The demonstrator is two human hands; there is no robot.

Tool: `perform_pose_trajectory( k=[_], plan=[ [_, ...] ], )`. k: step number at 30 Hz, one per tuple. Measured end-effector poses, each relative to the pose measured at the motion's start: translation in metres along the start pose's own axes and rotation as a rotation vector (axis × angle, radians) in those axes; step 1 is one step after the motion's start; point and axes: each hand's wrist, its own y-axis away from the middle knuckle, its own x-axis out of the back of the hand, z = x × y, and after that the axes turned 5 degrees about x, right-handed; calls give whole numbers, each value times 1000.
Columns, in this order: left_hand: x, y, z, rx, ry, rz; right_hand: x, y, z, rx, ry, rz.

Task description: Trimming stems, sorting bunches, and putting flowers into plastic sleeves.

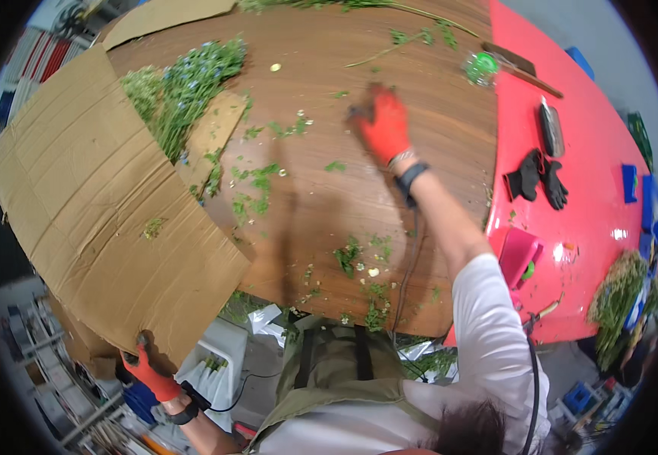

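Observation:
My left hand (153, 372), in an orange-red glove with dark fingertips, grips the near edge of a large cardboard sheet (95, 187), thumb on top. The creased sheet slants over the left side of the brown wooden tabletop (329, 222), and a small green sprig (153, 228) lies on it. My right hand (384, 122), gloved the same way and blurred, is over the middle of the tabletop with its thumb apart; nothing shows in it. Leaf scraps (260, 182) and small white blossoms (373, 272) are scattered on the wood.
Blue-flowered stems (201, 79) lie beyond the sheet, partly on another cardboard piece (215, 125). Rightward, a red-pink surface (579, 239) holds black gloves (533, 177), a dark case (550, 129) and a pink container (519, 257). A clear plastic item with a green part (481, 69) sits by the seam.

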Motion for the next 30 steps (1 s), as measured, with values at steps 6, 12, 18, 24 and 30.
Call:
perform_pose_trajectory(
  k=[6,12,18,24,30],
  plan=[
    [25,32,-14,-54,16,80,-113,-58,2,48,326,-119],
    [49,49,-29,-2,24,89,-209,-7,-189,506,-205,-344],
    [100,66,-42,29,-17,251,-134,144,-286,669,-575,-1005],
    [133,84,-56,66,17,138,-175,37,-287,597,-210,-385],
    [155,73,-64,101,-83,104,-144,163,-320,933,-81,-621]
  ],
)
